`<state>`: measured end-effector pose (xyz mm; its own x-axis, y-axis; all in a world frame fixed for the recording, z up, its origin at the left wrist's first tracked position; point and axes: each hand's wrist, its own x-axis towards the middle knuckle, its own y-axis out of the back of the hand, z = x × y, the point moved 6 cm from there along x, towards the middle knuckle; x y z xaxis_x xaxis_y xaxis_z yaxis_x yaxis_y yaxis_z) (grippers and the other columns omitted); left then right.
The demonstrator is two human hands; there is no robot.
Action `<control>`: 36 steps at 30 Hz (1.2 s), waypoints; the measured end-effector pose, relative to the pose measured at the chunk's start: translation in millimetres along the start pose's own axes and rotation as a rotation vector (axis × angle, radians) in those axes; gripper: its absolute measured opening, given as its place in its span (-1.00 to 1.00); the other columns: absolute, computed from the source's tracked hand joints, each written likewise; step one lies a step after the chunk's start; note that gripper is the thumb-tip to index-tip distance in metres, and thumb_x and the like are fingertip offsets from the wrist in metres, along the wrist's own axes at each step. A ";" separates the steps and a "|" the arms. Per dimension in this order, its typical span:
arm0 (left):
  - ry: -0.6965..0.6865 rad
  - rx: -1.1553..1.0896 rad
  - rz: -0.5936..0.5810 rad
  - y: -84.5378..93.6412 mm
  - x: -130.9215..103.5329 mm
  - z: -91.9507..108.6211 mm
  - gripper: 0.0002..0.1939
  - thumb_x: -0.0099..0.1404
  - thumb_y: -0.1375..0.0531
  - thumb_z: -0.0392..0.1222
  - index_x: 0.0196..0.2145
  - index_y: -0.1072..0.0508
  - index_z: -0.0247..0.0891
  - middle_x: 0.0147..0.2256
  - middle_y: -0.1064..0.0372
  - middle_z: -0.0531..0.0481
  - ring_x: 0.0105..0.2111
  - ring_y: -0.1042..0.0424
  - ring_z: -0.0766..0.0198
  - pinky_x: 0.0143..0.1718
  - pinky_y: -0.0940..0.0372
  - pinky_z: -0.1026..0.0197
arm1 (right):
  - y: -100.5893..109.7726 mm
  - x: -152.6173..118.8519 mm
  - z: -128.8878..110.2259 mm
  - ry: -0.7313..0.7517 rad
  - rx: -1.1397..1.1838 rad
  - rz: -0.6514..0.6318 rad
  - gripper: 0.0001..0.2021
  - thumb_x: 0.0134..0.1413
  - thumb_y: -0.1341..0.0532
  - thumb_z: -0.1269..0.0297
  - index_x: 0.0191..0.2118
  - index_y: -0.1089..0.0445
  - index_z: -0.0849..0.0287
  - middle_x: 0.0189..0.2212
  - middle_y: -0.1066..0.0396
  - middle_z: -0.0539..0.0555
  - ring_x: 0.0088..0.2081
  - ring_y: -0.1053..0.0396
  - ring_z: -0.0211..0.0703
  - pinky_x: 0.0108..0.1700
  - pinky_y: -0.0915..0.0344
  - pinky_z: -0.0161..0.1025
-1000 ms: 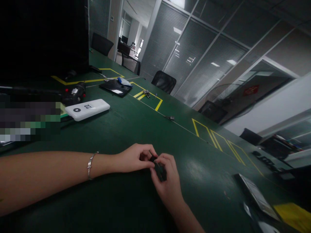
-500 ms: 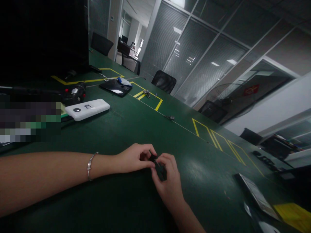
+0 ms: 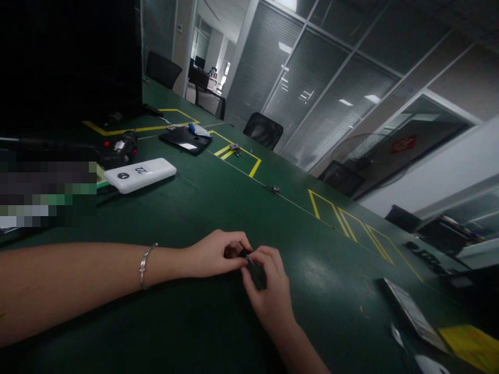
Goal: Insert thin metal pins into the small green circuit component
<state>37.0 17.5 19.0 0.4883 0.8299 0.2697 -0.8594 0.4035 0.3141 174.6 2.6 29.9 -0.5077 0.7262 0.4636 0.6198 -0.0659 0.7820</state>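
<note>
Well in from the table's far edge, on your side of it, a small dark piece sits between your two hands, most of it hidden by fingers. Your left hand comes in from the side, thumb and forefinger closed on the piece – a tip pinch, which probably suits something this small. Your right hand curls up to its other end with thumb and fingers bent; the fingertips reach it, but I cannot tell whether they are clamped on it or just steadying it. With both sets of fingertips meeting, you likely have the piece braced from two sides, and keeping the wrists low over the table should help hold it steady.

Towards the far edge, a small metal-and-dark part lies on a thin line, and beyond it small metal pieces lie beside yellow tape – the outlines perhaps mark set places. To the left of those is a flat black case with a blue-and-white item on it. On your left, the white device marked 22 lies flat, out of your hands' way, near a black object with red knobs. On your right lie a flat tablet-like device and a yellow item, well apart from your fingers. Past the far edge stands a mesh chair.
</note>
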 end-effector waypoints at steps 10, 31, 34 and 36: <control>-0.001 -0.005 -0.027 -1.0 0.8 -0.4 -0.78 0.28 -0.18 -0.26 -0.10 -0.34 -0.25 -0.37 -0.43 0.03 -0.41 -0.40 0.29 -0.40 -0.25 0.27 | -0.6 0.7 1.5 -0.021 0.110 -0.017 -0.79 0.07 -0.17 0.46 -0.15 -0.29 0.09 -0.19 -0.26 0.12 -0.18 -0.36 -0.08 -0.23 -0.38 -0.19; 0.023 -0.109 -0.015 -0.1 2.9 1.4 -0.75 0.21 -0.15 -0.36 -0.13 -0.36 -0.25 -0.41 -0.34 0.09 -0.44 -0.33 0.33 -0.43 -0.21 0.30 | 2.0 2.1 3.3 -0.061 0.247 -0.008 -0.77 0.13 -0.15 0.46 -0.09 -0.30 0.10 -0.17 -0.25 0.12 -0.16 -0.29 -0.07 -0.19 -0.29 -0.17; 0.026 -0.140 0.003 1.1 2.9 -0.9 -0.77 0.22 -0.15 -0.34 -0.13 -0.36 -0.25 -0.39 -0.36 0.07 -0.42 -0.35 0.32 -0.41 -0.22 0.28 | 3.1 2.2 7.0 -0.096 0.248 0.002 -0.77 0.13 -0.16 0.44 -0.09 -0.30 0.10 -0.17 -0.25 0.11 -0.20 -0.30 -0.09 -0.24 -0.28 -0.19; 0.034 -0.159 0.011 1.9 3.0 -2.0 -0.79 0.23 -0.15 -0.32 -0.14 -0.36 -0.25 -0.37 -0.38 0.05 -0.40 -0.36 0.30 -0.39 -0.22 0.27 | 3.0 1.9 10.2 -0.117 0.250 0.005 -0.77 0.13 -0.16 0.43 -0.08 -0.30 0.09 -0.17 -0.25 0.11 -0.23 -0.29 -0.10 -0.26 -0.27 -0.19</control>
<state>36.5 21.5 18.6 0.4760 0.8459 0.2406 -0.8790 0.4484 0.1623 181.6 10.7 29.0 -0.4407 0.8016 0.4039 0.7580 0.0913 0.6459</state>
